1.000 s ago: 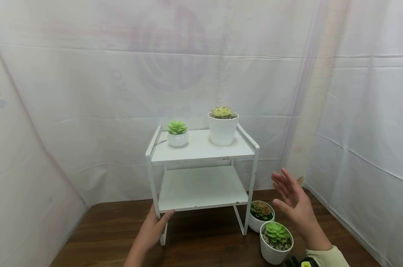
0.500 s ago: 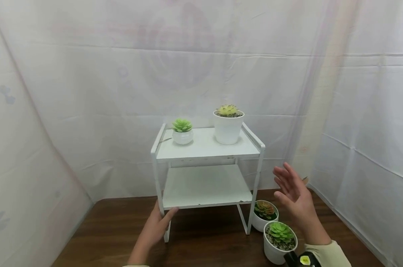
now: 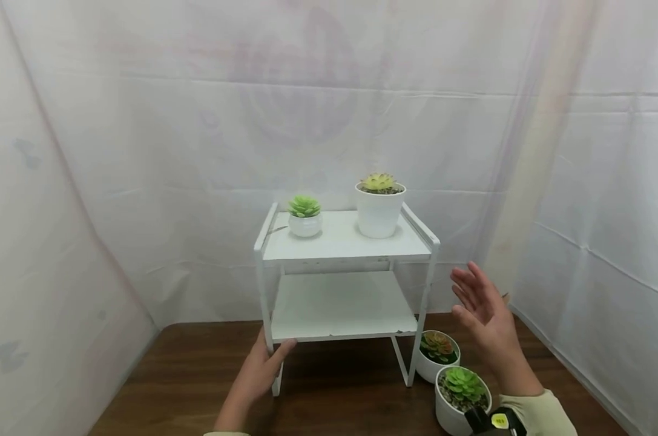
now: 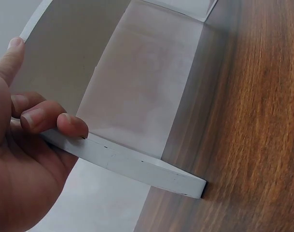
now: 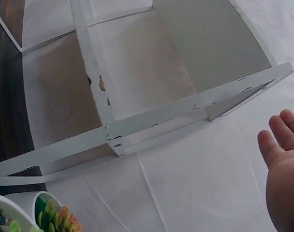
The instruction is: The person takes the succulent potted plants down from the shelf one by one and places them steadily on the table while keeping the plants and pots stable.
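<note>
A white two-tier shelf stand (image 3: 345,303) stands on the brown wooden table. Low on its left side, my left hand (image 3: 256,369) grips the front leg, thumb at the lower board's front edge. In the left wrist view, the fingers (image 4: 72,124) curl round the white side frame (image 4: 137,164). My right hand (image 3: 486,324) is held up in the air right of the stand, fingers extended and holding nothing. Below it are a potted green succulent (image 3: 463,383) and a potted reddish-green succulent (image 3: 437,347), both in white pots beside the stand's right leg.
On the top board are a small potted succulent (image 3: 304,217) at left and a larger white pot with a yellow-green succulent (image 3: 379,209) at right. White sheeting (image 3: 198,151) hangs behind and along both sides. A small brown tip (image 3: 505,297) shows behind the right hand.
The head view has turned slightly left, so everything sits a little further right in it. My left hand keeps its grip on the leg, and my right hand stays raised beside the stand.
</note>
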A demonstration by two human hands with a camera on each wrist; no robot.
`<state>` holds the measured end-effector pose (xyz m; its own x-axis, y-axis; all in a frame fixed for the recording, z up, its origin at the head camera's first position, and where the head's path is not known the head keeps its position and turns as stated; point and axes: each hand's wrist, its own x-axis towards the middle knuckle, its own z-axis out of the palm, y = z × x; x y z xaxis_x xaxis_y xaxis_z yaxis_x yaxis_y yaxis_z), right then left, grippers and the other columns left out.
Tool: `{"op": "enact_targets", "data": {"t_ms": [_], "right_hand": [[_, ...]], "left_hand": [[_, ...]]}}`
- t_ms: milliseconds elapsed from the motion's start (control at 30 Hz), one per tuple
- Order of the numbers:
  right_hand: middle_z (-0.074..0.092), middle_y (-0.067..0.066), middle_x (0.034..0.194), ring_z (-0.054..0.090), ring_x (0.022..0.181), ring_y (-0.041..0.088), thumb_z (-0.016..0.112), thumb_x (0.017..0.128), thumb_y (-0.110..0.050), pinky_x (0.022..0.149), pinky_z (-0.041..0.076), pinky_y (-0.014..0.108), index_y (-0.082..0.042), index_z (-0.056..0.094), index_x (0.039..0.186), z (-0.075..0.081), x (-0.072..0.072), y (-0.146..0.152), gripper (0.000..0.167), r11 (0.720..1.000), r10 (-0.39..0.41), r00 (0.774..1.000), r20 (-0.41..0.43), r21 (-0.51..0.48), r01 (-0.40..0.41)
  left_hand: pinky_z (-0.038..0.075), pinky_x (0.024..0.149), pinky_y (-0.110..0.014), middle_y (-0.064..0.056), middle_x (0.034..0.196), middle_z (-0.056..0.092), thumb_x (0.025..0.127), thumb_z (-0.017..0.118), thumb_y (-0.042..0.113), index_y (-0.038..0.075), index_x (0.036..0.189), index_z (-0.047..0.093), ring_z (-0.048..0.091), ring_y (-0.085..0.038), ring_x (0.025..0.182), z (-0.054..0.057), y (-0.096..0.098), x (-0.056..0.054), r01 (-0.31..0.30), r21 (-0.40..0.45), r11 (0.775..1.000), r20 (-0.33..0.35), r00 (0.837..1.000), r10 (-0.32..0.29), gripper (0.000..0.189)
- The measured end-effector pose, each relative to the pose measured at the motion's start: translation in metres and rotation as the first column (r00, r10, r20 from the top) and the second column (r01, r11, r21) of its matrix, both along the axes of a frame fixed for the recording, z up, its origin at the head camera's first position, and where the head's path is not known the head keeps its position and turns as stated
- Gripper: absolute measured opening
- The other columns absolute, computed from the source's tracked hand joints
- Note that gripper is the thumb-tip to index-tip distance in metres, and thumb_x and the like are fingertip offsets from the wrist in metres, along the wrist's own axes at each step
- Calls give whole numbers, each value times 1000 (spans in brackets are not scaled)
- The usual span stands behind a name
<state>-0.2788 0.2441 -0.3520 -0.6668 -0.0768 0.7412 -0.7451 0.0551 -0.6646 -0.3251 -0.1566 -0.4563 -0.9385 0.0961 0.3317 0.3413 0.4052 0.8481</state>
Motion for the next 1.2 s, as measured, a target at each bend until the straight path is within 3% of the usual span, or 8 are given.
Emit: {"op": "enact_targets", "data": {"t_ms": [367,800,1200], "right_hand": [[44,0,146,46,130,-2,52,94,7,100,39,8,-14,22,154,15,0,-1,71,994,-101,993,54,41,98],[32,17,153,45,132,1,53,96,1,98,41,8,-22,22,154,28,-10,-9,70,993,-116,985,130,37,112],[37,9,154,45,133,2,54,96,-1,98,40,8,-14,29,152,39,-20,-13,62,985,-147,987,63,100,140]], "left_hand": [[41,102,-58,-16,149,43,94,57,49,19,152,22,42,-36,135,0,4,1,-2,11,1000,5,1000,2,74],[37,105,-61,-14,152,38,93,56,52,22,153,19,39,-36,138,3,1,1,-1,25,1000,33,999,0,77],[37,105,-61,-16,150,41,94,56,51,19,153,19,40,-38,137,3,3,2,-21,8,1000,22,1000,21,77]]}}
